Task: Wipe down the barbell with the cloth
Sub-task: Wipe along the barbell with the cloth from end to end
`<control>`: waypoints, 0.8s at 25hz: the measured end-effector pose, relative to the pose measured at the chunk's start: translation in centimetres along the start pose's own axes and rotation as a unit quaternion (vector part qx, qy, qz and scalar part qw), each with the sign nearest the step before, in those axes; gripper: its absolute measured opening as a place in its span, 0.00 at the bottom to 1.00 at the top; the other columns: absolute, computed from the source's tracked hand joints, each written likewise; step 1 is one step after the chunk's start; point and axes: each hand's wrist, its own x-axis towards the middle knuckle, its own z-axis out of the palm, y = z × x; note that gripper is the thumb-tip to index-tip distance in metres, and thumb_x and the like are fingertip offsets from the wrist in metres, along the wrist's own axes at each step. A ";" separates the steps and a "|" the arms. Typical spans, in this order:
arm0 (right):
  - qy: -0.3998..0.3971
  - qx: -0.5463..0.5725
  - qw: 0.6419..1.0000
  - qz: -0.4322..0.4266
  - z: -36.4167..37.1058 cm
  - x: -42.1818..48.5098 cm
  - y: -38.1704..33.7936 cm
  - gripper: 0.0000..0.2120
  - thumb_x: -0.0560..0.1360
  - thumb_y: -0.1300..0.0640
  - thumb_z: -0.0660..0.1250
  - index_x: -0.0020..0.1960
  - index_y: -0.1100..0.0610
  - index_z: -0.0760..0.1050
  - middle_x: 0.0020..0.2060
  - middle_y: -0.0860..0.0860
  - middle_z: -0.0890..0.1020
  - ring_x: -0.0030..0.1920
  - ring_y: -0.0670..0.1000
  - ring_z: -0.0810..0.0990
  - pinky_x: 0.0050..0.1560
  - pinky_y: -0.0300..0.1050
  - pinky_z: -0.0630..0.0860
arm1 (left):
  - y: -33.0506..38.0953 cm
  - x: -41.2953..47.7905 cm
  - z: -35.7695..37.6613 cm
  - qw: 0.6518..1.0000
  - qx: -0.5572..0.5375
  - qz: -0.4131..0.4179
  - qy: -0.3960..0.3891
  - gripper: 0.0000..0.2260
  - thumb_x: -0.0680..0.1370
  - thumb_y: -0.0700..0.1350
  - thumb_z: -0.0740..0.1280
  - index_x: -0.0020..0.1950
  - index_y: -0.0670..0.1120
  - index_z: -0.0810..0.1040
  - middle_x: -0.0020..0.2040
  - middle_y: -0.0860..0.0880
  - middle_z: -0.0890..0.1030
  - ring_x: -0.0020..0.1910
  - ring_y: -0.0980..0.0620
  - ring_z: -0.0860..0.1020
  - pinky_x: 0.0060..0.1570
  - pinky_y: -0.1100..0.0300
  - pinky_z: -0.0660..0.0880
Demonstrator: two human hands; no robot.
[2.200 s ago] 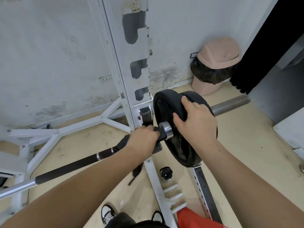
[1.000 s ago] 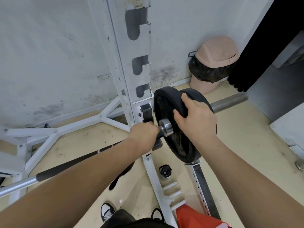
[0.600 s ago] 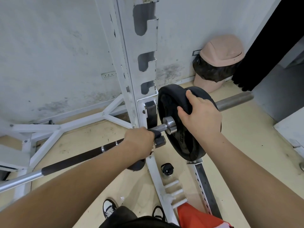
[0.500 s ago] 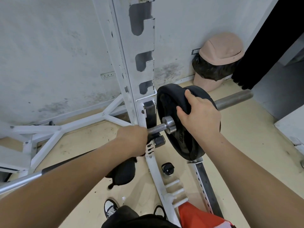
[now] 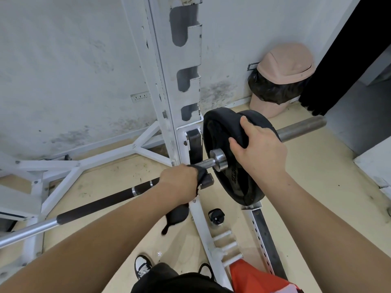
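The barbell (image 5: 93,209) lies across the white rack, its black-sleeved shaft running from lower left to a bare knurled stretch beside the collar. My left hand (image 5: 179,185) is closed around a black cloth (image 5: 176,216) wrapped on the shaft just left of the collar; the cloth's loose end hangs below my wrist. Two black weight plates (image 5: 228,157) sit on the bar's sleeve. My right hand (image 5: 258,151) grips the top rim of the nearer plate. The bare steel sleeve end (image 5: 300,129) sticks out to the right.
The white rack upright (image 5: 179,66) with hook slots stands right behind the bar. A pink bin (image 5: 281,81) with a black liner is in the corner. A small black cap (image 5: 215,216) lies on the floor by the rack's pegs (image 5: 226,244).
My left hand has slid the cloth back and forth along the shaft near the collar, ending a little left of it. My right hand has stayed on the plate.
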 end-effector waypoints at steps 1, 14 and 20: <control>-0.010 -0.002 1.000 0.002 -0.1 0.0 0.0 0.30 0.76 0.41 0.67 0.75 0.49 0.68 0.53 0.50 0.84 0.57 0.56 0.78 0.38 0.46 0.68 | -1.1 -0.8 0.1 1.000 0.004 -0.009 -0.023 0.11 0.76 0.44 0.67 0.58 0.49 0.79 0.45 0.49 0.74 0.43 0.45 0.75 0.39 0.54 0.73; -0.207 0.146 0.967 0.018 4.8 -9.5 -3.5 0.15 0.77 0.54 0.67 0.63 0.53 0.77 0.58 0.48 0.75 0.59 0.54 0.78 0.47 0.51 0.80 | -0.9 0.9 4.7 0.982 0.005 0.038 0.186 0.23 0.78 0.47 0.66 0.74 0.55 0.71 0.63 0.47 0.74 0.63 0.42 0.71 0.57 0.48 0.73; -0.255 0.015 0.966 -0.035 5.7 -7.7 -4.7 0.13 0.80 0.47 0.66 0.58 0.55 0.78 0.59 0.50 0.79 0.59 0.54 0.78 0.45 0.48 0.77 | -8.0 -1.3 3.6 0.991 -0.040 -0.081 0.094 0.10 0.80 0.48 0.61 0.58 0.51 0.78 0.56 0.46 0.78 0.59 0.42 0.74 0.49 0.51 0.72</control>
